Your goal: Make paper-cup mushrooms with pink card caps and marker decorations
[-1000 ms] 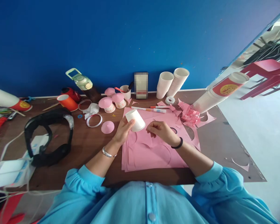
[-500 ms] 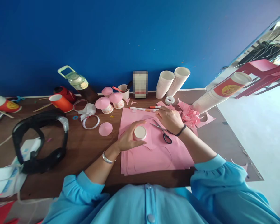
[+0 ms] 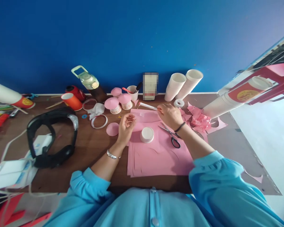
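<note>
My right hand (image 3: 171,117) is closed around one end of a white marker (image 3: 148,106) with a red tip, above the back of a stack of pink paper (image 3: 153,164). My left hand (image 3: 126,126) hovers at the paper's left edge, fingers loosely curled and apart, with nothing visible in it. Between the hands an upside-down white paper cup (image 3: 147,134) stands on the paper. Black-handled scissors (image 3: 171,135) lie below my right hand. A pink paper disc (image 3: 113,129) rests on the table just left of my left hand.
Several small cups with pink cone tops (image 3: 112,103) stand behind, near a water bottle (image 3: 90,82). Stacked white cups (image 3: 175,86), a tape roll (image 3: 179,103) and pink scraps (image 3: 201,118) are at the back right. A black neck-worn device (image 3: 52,160) lies left.
My left hand has let go of the white cup and moved back to the left. My right hand has taken hold of the marker, which is now tilted. The view has shifted slightly.
</note>
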The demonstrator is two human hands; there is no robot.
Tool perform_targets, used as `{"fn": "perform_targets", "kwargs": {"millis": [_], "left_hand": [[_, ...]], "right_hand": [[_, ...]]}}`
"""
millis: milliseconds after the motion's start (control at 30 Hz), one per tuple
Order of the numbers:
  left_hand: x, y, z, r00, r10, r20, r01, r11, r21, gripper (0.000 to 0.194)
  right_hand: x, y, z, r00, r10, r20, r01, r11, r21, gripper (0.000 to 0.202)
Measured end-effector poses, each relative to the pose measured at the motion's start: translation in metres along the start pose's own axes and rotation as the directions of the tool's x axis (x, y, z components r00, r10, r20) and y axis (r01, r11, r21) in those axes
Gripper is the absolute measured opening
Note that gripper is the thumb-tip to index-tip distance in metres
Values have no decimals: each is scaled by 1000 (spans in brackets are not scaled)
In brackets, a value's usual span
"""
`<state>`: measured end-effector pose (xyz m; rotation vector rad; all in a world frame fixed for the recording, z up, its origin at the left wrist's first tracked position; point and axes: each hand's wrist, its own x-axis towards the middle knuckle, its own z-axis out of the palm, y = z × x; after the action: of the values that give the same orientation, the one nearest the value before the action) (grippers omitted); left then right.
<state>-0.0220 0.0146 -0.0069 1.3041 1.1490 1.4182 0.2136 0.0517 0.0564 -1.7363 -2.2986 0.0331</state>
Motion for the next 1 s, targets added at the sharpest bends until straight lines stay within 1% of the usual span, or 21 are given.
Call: {"fn": "perform_targets", "kwargs": {"millis": [67, 133, 167, 233, 300, 367, 433, 500, 533, 600, 667, 700, 767, 800, 867, 900, 1000], "left_hand": [[1, 1, 0, 1000, 27, 12, -27, 1000, 9, 50], [1, 3, 2, 995, 60, 73, -63, 997, 42, 58], [0, 4, 3, 991, 70, 113, -78, 994, 71, 60], [-3, 7, 4, 979, 71, 191, -101, 983, 154, 51], [-3, 9, 3, 968, 72, 238, -130, 962, 239, 37], [-2, 11, 0, 964, 114, 242, -190, 929, 317, 27], [3, 14, -5, 958, 187, 219, -264, 874, 409, 24], [9, 14, -10, 945, 232, 229, -320, 799, 509, 24], [12, 14, -11, 939, 230, 255, -337, 759, 557, 27], [19, 12, -13, 928, 175, 328, -356, 670, 652, 33], [25, 10, -11, 916, 95, 390, -366, 597, 714, 38], [28, 9, -9, 908, 63, 413, -371, 577, 728, 39], [35, 9, -5, 897, 31, 441, -378, 573, 727, 32], [39, 10, -2, 893, 28, 448, -379, 582, 720, 26], [46, 14, 3, 892, 28, 452, -375, 604, 703, 17], [49, 16, 5, 893, 31, 448, -369, 622, 691, 16], [55, 22, 12, 902, 43, 430, -334, 699, 632, 21]], "right_hand": [[-15, 5, -6, 1000, -20, -12, 21, 995, 94, 18], [-30, 8, -6, 993, -110, -33, 115, 937, 330, 13], [-35, 8, -4, 988, -149, -45, 154, 901, 406, 11], [-43, 7, 2, 980, -192, -51, 193, 858, 476, 11], [-47, 7, 10, 980, -196, -35, 188, 855, 483, 12], [-49, 7, 17, 982, -189, -18, 174, 862, 477, 12], [-51, 10, 21, 984, -177, -8, 161, 874, 458, 13], [-53, 14, 23, 986, -166, 4, 148, 892, 428, 13], [-54, 17, 24, 987, -159, 9, 141, 901, 410, 12], [-54, 22, 23, 991, -131, 7, 119, 920, 374, 12], [-51, 26, 21, 998, -55, -35, 63, 951, 304, 16], [-49, 29, 20, 998, -8, -65, 24, 968, 251, 19], [-42, 34, 20, 990, 70, -122, -50, 986, 159, 23], [-39, 37, 20, 986, 90, -139, -71, 988, 138, 24], [-34, 43, 23, 982, 101, -157, -76, 984, 160, 25], [-33, 45, 24, 981, 101, -167, -69, 980, 185, 25], [-34, 47, 28, 977, 84, -196, -28, 962, 271, 20]]}}
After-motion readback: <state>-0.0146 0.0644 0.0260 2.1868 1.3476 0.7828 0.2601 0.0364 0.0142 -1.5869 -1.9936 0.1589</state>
